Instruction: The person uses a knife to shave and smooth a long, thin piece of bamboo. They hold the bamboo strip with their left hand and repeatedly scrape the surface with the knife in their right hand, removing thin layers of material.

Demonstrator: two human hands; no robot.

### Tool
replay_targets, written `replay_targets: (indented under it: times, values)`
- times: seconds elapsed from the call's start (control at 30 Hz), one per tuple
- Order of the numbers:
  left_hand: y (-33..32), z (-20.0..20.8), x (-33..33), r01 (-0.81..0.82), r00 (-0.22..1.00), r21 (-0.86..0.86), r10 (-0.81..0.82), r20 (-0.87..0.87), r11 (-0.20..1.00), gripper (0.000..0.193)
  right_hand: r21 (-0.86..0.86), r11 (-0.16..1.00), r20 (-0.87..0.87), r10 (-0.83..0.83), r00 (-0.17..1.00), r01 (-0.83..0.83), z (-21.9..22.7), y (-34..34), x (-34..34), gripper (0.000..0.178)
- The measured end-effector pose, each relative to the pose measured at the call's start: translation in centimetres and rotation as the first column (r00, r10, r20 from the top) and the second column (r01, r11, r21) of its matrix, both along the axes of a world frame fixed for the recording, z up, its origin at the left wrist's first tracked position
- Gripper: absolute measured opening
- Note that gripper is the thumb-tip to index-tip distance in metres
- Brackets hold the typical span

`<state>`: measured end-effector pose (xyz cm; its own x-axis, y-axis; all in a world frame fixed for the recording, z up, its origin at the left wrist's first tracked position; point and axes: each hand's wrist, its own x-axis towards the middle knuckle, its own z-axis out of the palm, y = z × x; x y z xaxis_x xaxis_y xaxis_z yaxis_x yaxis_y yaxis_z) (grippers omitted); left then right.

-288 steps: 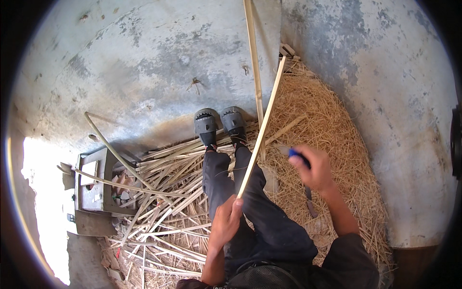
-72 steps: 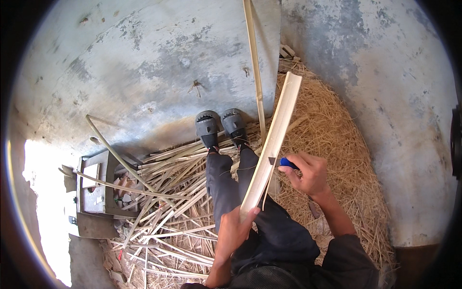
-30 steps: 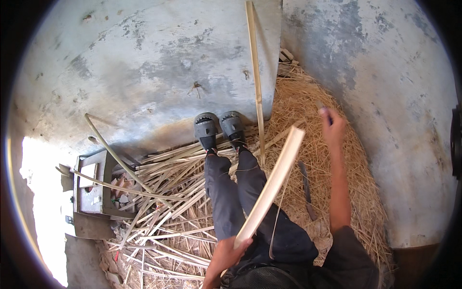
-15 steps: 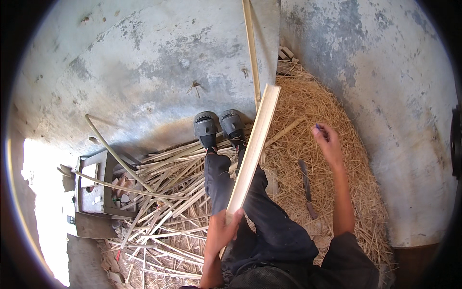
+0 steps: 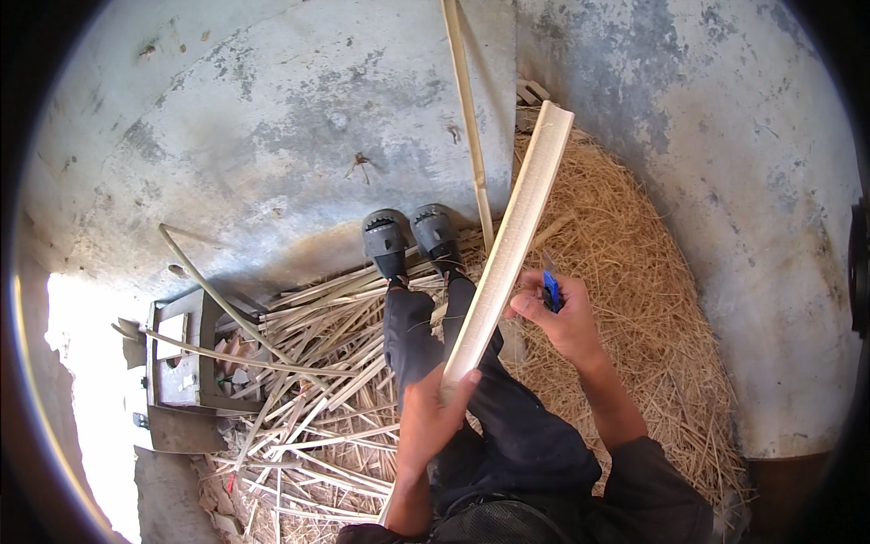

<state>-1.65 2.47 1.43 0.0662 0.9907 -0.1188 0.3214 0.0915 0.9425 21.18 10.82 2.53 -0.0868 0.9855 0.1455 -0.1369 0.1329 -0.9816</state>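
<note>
While its lower end is gripped by the left hand (image 5: 430, 408), a pale, shallow-channelled wooden strip (image 5: 509, 249) is shown in the head view slanting up and rightward, its long axis carried away from the body past that hand. Beside its right edge, above coarse, tangled straw (image 5: 648, 263), a blue-handled blade (image 5: 551, 292) is held, tip upward, in the curled right hand (image 5: 571, 328).

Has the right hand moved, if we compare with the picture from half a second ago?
Yes: the right hand has moved leftward, farther from the grey wall at right.
</note>
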Motion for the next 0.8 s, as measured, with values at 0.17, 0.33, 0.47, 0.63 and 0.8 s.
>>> replay_targets:
  times: [0.17,0.33,0.47,0.63,0.8]
  values:
    - [0.0,-1.2,-0.1,0.019,0.995,0.115,-0.007,-0.103,0.993,0.030,-0.023,1.000,0.014,-0.020,1.000,0.020,-1.0,0.6,-0.3,0.028]
    - [0.1,-0.8,-0.1,0.042,0.992,0.136,-0.026,-0.120,0.990,0.029,0.094,0.993,0.080,-0.082,0.993,0.074,-0.8,0.4,-0.4,0.026]
    - [0.2,-0.4,-0.3,0.042,0.984,0.147,-0.015,-0.176,0.988,0.031,0.291,0.955,0.190,-0.114,0.975,0.055,-0.9,-1.2,0.2,0.026]
    - [0.6,0.0,-0.3,-0.020,0.993,0.140,0.036,-0.114,0.990,0.032,0.596,0.784,0.598,-0.290,0.747,-0.174,-1.5,-2.8,-0.2,0.031]
    - [0.5,1.6,0.2,-0.023,0.991,0.194,0.048,-0.128,0.981,0.035,0.654,0.720,0.630,-0.350,0.694,-0.230,-1.7,-3.1,-0.8,0.031]
